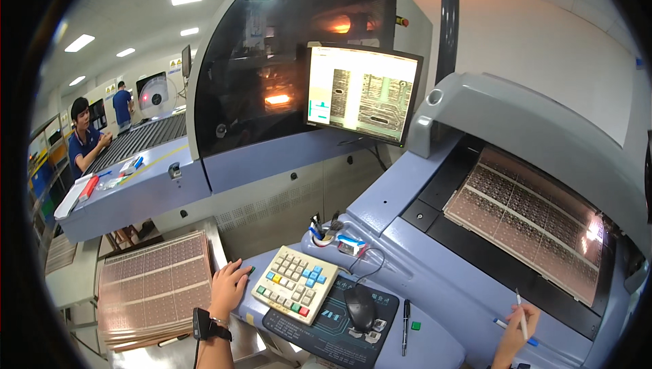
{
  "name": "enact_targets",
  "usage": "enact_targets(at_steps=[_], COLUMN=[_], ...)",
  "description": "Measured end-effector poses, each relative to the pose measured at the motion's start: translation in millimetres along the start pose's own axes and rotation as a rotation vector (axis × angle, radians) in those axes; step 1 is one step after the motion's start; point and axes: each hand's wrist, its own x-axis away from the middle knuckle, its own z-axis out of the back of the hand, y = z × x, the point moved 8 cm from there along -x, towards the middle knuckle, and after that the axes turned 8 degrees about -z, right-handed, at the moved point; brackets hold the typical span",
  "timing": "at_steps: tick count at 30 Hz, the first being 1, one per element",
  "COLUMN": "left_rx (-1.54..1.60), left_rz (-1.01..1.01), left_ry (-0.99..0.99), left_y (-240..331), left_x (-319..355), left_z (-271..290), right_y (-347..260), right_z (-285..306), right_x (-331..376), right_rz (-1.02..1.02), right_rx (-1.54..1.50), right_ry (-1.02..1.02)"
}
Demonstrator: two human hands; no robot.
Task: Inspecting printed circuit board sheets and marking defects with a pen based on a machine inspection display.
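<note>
My left hand, a dark band on its wrist, lies with fingers stretched out on the console edge. Its fingertips are by a small green piece, between a stack of copper-coloured circuit panels and a beige keypad. On the right, my right hand is closed around a slim white pen, its tip pointing up. A blue marker crosses behind the fingers; I cannot tell whether it is also gripped. Beyond that hand, a copper-coloured panel lies on the machine's black bed.
A lit monitor stands behind the console. Around the keypad are a mouse on a dark mat, a black pen, a green block and a brush cup. A grey hood arches over the bed. A person stands far left.
</note>
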Motion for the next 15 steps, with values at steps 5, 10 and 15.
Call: enact_targets(at_steps=[5, 10, 15], left_rx=[0.017, 0.025, 0.026], left_rz=[-0.013, -0.003, -0.009], left_ry=[0.013, 0.031, 0.033], left_y=[1.9, 0.5, -0.7], left_x=[-4.5, -3.8, -4.9], left_z=[-3.0, 1.0, -0.7], right_y=[2.3, -22.8, -26.1], right_z=[-2.6, -13.2, -17.8], right_x=[14.6, 14.3, 11.8], right_rz=[0.126, -0.149, 0.074], right_rx=[0.127, 0.301, 0.159], right_ry=[-0.038, -0.169, -0.095])
